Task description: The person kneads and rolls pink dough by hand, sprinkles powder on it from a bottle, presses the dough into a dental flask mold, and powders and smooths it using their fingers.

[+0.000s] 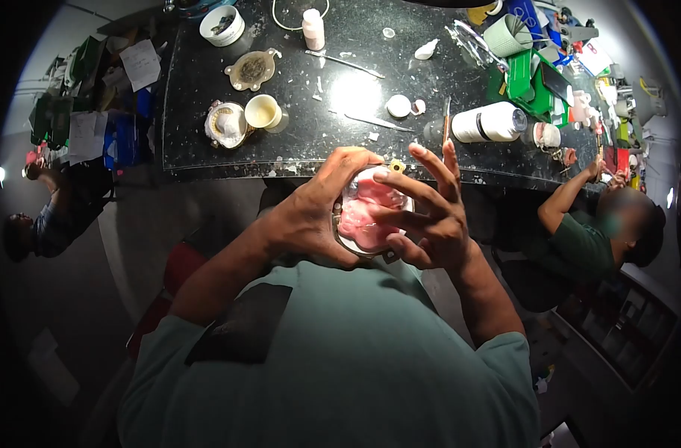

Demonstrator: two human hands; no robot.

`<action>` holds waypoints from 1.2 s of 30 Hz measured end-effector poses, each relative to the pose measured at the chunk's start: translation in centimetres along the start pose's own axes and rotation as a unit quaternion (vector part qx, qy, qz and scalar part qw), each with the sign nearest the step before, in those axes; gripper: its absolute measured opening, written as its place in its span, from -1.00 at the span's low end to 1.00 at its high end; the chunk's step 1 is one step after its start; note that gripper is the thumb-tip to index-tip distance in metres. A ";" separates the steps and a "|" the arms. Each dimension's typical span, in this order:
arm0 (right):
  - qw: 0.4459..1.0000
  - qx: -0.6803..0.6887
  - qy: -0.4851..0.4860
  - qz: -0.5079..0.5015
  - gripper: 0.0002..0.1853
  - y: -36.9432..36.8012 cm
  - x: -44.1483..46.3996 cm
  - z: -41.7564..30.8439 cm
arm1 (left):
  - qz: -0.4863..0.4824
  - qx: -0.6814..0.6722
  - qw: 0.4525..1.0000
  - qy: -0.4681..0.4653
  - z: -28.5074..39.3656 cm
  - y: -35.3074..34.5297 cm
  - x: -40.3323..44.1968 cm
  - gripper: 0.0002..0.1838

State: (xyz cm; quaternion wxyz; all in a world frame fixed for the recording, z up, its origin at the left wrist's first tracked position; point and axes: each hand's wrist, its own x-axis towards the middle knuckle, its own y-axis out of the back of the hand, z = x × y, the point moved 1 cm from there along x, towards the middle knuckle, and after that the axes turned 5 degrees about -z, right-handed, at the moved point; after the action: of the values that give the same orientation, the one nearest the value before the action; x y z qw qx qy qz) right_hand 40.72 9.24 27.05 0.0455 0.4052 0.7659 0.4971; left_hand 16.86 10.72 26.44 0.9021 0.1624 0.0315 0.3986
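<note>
My left hand (310, 209) is wrapped round the side of a round metal dental flask (397, 165), held just in front of the bench edge. Inside it lies glossy pink dough-like material (364, 216), with white plaster showing around its rim. Over the flask, my right hand (439, 220) has its fingers spread. Some of its fingertips rest on or just above the pink surface; exact contact is unclear. On the bench beyond stand another flask half (227, 125) filled with plaster and a cream cup (263, 112).
The black bench (295, 142) carries a metal flask plate (252, 69), a white bowl (222, 27), a pinkish bottle (313, 31), a slim metal tool (374, 120), a white jar (398, 106), a white bottle (489, 122) and a green box (529, 84). Co-workers sit right (579, 231) and left.
</note>
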 end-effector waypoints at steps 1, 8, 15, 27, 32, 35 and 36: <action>1.000 -0.001 0.015 0.008 -0.62 0.3 0.0 0.0 | -0.015 -0.008 1.000 0.020 0.2 0.0 0.1 0.16; 0.999 0.042 -0.012 0.010 -0.62 -1.2 -0.9 0.3 | -0.010 0.023 1.000 0.004 -0.4 0.5 -0.2 0.16; 0.995 0.090 0.014 0.036 -0.58 -0.6 0.8 0.6 | -0.028 0.026 0.999 0.022 -0.2 0.9 -0.1 0.16; 0.990 0.138 -0.008 -0.025 -0.71 -1.9 1.3 -0.2 | -0.050 0.017 0.997 0.053 0.0 1.0 0.5 0.11; 0.999 0.031 -0.023 -0.015 -0.62 -1.4 1.7 -2.6 | 0.026 0.107 0.991 0.072 0.7 0.2 0.7 0.10; 0.998 -0.021 -0.045 0.035 -0.58 -1.9 0.0 -2.3 | 0.119 0.099 0.971 0.180 0.6 -0.6 0.6 0.11; 0.995 -0.020 -0.080 0.060 -0.59 -2.2 0.4 -2.9 | 0.126 0.121 0.967 0.184 0.5 -0.6 0.5 0.12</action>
State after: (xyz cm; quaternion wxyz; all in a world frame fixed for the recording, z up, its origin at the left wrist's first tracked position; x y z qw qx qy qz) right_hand 37.85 7.07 26.89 0.0845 0.4878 0.7239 0.4804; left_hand 17.67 10.59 26.75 0.7971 0.1969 0.2243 0.5249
